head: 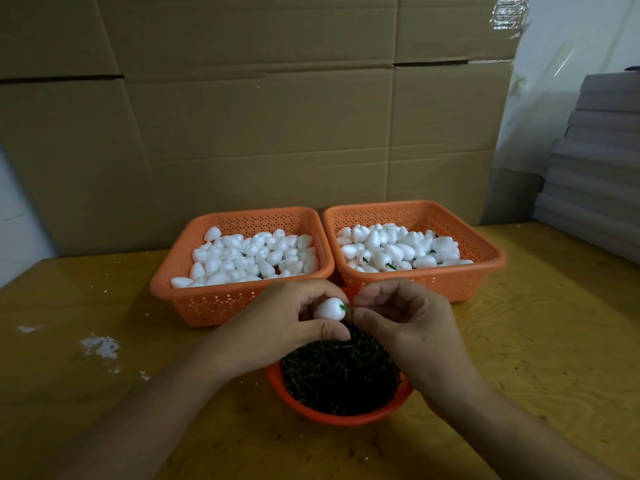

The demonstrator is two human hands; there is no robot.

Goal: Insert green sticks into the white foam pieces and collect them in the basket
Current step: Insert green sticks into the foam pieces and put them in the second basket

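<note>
Together, left hand (294, 317) grips a foam piece (329, 308) while right hand (398, 317) pinches a green stick (345, 308).

**Stick meets foam above the bowl**

At lower centre of the frame, the left hand (277, 318) grips a white foam piece (329, 308) while the right hand (405, 317) pinches a green stick (345, 308) whose tip touches the piece's right end. Below them sits an orange bowl (325, 415) heaped with green sticks. Behind, side by side on the wooden table (554, 341), stand two orange baskets: the left basket (221, 306) of plain foam pieces, the right basket (450, 285) holding pieces with some green showing
</note>
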